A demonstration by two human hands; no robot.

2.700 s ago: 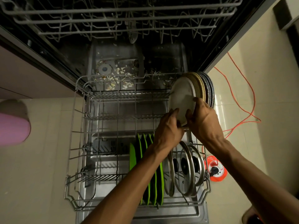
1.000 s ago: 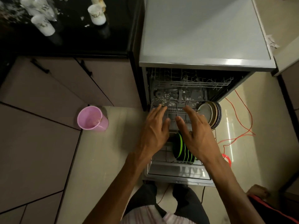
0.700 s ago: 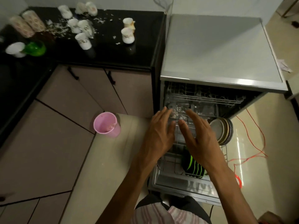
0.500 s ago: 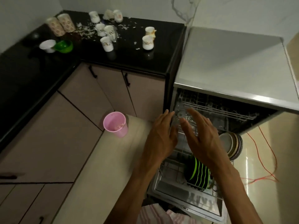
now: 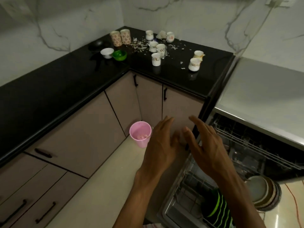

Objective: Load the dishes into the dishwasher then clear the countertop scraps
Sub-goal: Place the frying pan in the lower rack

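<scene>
My left hand (image 5: 162, 145) and my right hand (image 5: 206, 145) hover side by side, fingers straight, holding nothing, in front of the cabinets and the open dishwasher (image 5: 246, 145). Its pulled-out lower rack (image 5: 185, 183) holds green plates (image 5: 218, 208) and a stack of round plates (image 5: 263, 191) at the right. On the black countertop (image 5: 65, 83) stand several white cups (image 5: 156, 59), two patterned tumblers (image 5: 120, 37), a white bowl (image 5: 107, 53) and a green bowl (image 5: 119, 55). Scattered scraps (image 5: 139, 44) lie among the cups.
A pink bin (image 5: 140, 134) with scraps inside stands on the floor by the corner cabinets. A dark pan (image 5: 97, 46) sits behind the bowls. An orange cable (image 5: 294, 204) runs over the floor at the far right. The dishwasher's grey top (image 5: 263, 89) adjoins the counter.
My hands let go of the plates in the rack and rose, open. The view lifted from the dishwasher up to the countertop with the cups and scraps.
</scene>
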